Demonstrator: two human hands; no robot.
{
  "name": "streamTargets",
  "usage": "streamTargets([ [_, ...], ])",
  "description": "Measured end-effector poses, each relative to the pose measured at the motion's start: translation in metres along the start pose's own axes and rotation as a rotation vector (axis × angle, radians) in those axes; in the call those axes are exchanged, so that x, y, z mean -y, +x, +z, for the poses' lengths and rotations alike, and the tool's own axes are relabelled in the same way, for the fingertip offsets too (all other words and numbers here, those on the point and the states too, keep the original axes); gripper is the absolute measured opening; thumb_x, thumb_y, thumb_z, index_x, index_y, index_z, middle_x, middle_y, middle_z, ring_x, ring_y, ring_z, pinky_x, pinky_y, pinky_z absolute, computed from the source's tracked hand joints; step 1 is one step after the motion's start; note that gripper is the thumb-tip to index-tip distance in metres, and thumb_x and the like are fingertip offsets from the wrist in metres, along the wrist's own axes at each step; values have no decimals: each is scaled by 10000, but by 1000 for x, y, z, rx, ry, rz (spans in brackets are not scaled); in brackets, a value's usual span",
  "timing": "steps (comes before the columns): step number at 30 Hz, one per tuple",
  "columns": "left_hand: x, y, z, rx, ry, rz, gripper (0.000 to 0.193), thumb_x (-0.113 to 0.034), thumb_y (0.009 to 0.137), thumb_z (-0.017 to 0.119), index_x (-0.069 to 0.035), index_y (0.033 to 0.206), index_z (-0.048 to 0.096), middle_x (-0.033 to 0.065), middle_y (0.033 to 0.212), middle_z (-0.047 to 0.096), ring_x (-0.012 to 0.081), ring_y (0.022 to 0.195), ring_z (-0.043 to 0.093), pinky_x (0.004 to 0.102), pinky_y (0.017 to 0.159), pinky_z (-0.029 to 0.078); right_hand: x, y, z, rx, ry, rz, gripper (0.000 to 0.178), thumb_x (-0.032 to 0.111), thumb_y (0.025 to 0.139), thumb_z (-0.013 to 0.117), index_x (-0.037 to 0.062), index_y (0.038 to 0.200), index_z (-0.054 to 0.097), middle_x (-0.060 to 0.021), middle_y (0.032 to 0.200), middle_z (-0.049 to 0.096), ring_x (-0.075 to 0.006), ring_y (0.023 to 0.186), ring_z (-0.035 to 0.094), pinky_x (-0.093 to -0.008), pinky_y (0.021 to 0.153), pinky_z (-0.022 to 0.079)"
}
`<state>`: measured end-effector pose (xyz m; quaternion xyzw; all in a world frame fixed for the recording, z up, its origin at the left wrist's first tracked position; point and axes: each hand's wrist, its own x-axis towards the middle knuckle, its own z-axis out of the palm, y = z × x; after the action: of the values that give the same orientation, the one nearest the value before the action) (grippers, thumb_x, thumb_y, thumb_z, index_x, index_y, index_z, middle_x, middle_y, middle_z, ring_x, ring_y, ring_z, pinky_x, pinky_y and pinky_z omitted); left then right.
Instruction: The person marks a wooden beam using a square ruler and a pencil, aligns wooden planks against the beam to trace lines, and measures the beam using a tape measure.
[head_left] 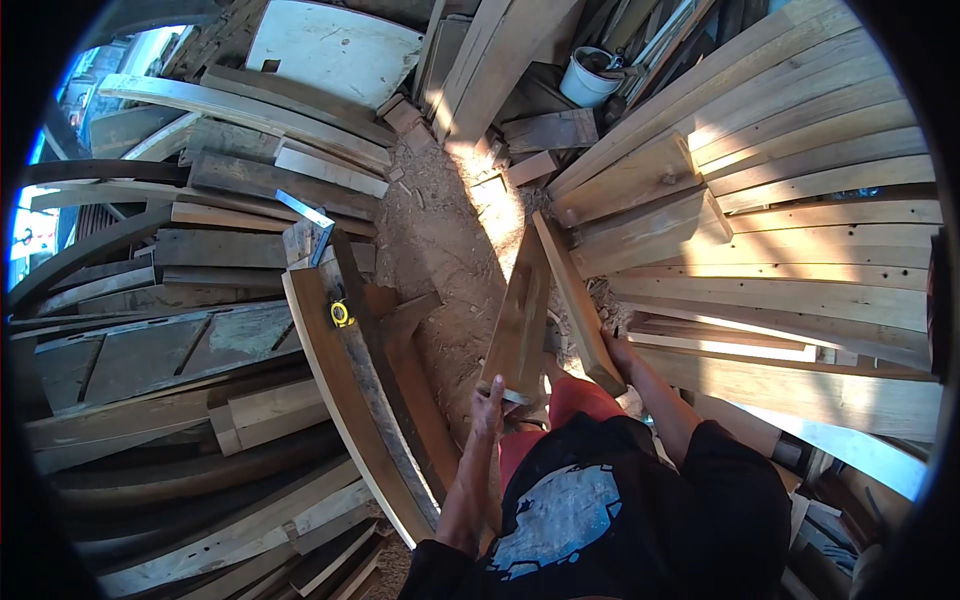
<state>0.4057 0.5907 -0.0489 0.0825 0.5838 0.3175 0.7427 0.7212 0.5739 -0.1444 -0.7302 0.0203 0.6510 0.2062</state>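
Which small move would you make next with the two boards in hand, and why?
Probably ease the right board gently toward the left board: the left hand and right hand each hold one by its near end, and those ends stand apart while the far ends look close together, so narrowing that gap might make the pair easier to manage.

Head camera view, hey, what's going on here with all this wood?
The person's left hand grips the near end of the left board, and the right hand holds the right board close to its near end. In the picture, the boards' far ends lie close together and their near ends apart. Over to the left, a yellow tape measure and a square rest on timbers.
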Motion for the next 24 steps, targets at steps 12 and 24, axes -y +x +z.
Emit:
streamTargets([
  [12, -139, 76, 52, 50, 334, 245, 848, -427, 916, 726, -45, 1524, 273, 154, 1153, 634, 230, 842, 692, 328, 569, 626, -20, -179, -52, 686, 932, 467, 687, 615, 1017, 400, -6, 1267, 552, -99, 1023, 622, -209, 752, 641, -358, 633, 552],
  [24, -145, 135, 213, 100, 620, 533, 906, -505, 850, 786, -20, 1491, 369, 265, 1192, 639, 315, 1119, 652, 381, 912, 524, -27, -158, 0, 47, -118, 194, 644, 607, 984, 507, 10, 1094, 722, -174, 996, 718, -228, 894, 694, -369, 750, 554],
])
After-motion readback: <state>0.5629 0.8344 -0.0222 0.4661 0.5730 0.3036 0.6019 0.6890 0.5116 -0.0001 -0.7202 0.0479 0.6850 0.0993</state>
